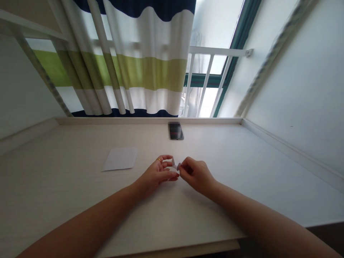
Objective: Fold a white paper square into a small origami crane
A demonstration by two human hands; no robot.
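Note:
Over the middle of a pale desk (150, 215), my two hands meet around a small piece of folded white paper (175, 165). My left hand (162, 172), with a ring on one finger, curls its fingers around the paper's left side. The fingertips of my right hand (195, 173) pinch its right end. Fingers cover part of the paper, so its full shape is hidden. To the left of my left hand, a flat white sheet of paper (120, 159) lies on the desk.
A dark, blurred-out object (175, 130) sits near the desk's back ledge (120, 121). Behind hangs a striped curtain (150, 71), beside a window with a white railing (215, 51). White walls (309, 89) stand at both sides.

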